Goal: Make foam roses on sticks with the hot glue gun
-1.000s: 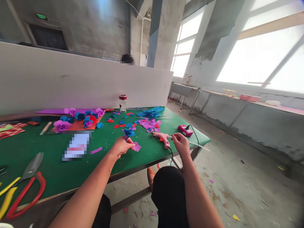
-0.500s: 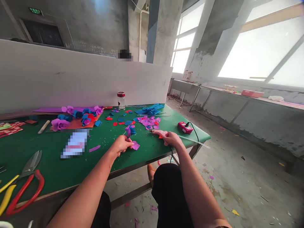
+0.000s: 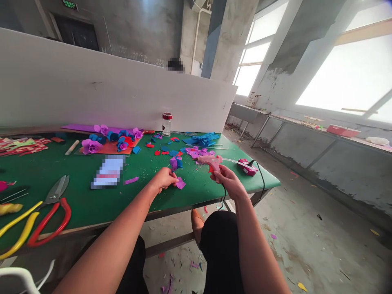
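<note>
I've just closed the right hand (image 3: pixel 229 179) around the glue gun (image 3: pixel 215 161), at two o'clock from the left hand (image 3: pixel 164 179) pinching a petal (image 3: pixel 181 183), so both are held.

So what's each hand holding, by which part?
Right hand: glue gun, by its handle. Left hand: purple petal, by an edge; flower, apparently by its stem.

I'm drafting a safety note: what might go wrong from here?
The pink pistol-shaped plastic glue gun in the right hand, if hot, might burn the left hand, which pinches a flat purple petal nearby. Its thin black cord hangs below the green tabletop near the black-trousered knee and could snag.
</note>
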Demonstrator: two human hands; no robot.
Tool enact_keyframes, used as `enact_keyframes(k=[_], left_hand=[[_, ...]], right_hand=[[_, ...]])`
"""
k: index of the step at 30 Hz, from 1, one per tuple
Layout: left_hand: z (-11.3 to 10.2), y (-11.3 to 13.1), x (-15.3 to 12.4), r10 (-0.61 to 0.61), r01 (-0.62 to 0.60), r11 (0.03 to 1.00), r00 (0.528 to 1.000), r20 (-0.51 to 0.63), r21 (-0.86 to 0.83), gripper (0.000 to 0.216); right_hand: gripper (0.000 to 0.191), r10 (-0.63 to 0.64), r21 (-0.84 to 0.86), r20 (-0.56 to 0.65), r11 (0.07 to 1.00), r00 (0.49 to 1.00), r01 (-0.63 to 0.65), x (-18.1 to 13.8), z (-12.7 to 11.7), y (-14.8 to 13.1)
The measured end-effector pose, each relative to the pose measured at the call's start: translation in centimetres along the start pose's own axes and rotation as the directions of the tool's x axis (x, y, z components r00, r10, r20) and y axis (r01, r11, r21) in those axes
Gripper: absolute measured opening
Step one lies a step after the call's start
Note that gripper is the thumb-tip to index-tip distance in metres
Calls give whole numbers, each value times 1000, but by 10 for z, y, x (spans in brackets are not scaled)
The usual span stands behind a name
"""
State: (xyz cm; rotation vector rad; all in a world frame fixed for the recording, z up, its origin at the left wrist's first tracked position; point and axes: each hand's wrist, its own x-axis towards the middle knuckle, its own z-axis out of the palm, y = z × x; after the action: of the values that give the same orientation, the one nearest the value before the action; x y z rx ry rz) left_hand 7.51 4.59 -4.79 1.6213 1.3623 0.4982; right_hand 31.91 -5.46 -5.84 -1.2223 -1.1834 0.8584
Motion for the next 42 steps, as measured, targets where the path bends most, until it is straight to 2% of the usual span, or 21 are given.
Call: enact_keyframes(k=[5, 7, 13, 16, 19, 22, 30, 42], left_hand=[[-3, 0, -2, 28, -27, 998, 999, -34, 52, 13], [-3, -1, -2, 33, -30, 997, 999, -44, 65, 13], [-4, -1, -2, 39, -35, 996, 998, -47, 77, 13], [-4, -1, -2, 48, -44, 996, 998, -52, 81, 13], [-3, -2, -3, 62, -57, 995, 996, -56, 85, 12], [-3, -4, -2, 73, -68, 994, 996, -59, 90, 13], [-3, -6, 0, 95, -89, 991, 993, -65, 96, 15], [-3, -8, 1, 111, -105, 989, 992, -61, 104, 9]], right_hand=[[44, 89, 196, 22, 976, 996, -92, -7, 12, -2], [44, 113, 204, 52, 971, 992, -122, -11, 15, -4], [45, 56, 70, 149, 995, 987, -67, -20, 16, -15], [53, 68, -88, 175, 995, 982, -54, -20, 17, -15], [46, 46, -293, 187, 956, 981, 11, -19, 18, -14], [36, -4, -405, 230, 909, 973, 99, -20, 20, -16], [26, -51, -484, 295, 853, 954, 196, -20, 25, -19], [22, -95, -545, 344, 790, 934, 280, -18, 32, -19]])
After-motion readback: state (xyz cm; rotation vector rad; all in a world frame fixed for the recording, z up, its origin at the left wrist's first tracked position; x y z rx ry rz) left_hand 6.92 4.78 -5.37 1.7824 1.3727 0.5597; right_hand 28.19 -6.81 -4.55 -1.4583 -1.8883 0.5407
